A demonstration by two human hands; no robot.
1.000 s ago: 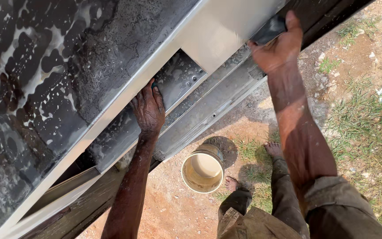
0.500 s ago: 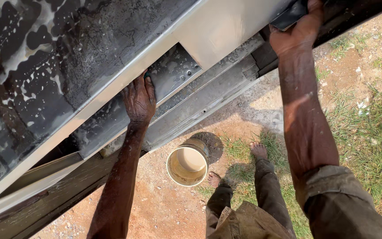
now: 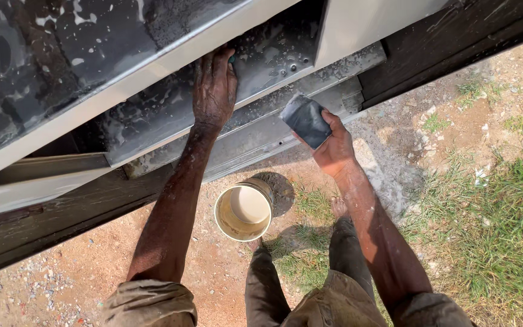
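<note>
Head view, looking down along my own arms: my left hand [image 3: 214,88] lies palm-down on the wet metal step panel [image 3: 261,60] of a large vehicle, fingers curled over something small and greenish that I cannot make out, so I cannot tell how firmly that grip is closed. My right hand [image 3: 332,145] is clamped on a dark rectangular sponge [image 3: 305,120], held just off the lower sill [image 3: 255,136], thumb beneath and fingers behind. The sponge's long axis runs diagonally, from upper left to lower right in the picture, and its broad flat face is turned up towards my head rather than against the metal. Soapy streaks and foam cover the dark body panel [image 3: 43,66] above and the step panel, so I judge that the soaping of these surfaces is well along; the suds are not rinsed away, and the sill looks only patchily wetted, so wiping and rinsing seem left. A round bucket [image 3: 243,212] of cloudy water stands on the bare ground between my arms, just in front of my feet, with grass [image 3: 491,230] to the right.
</note>
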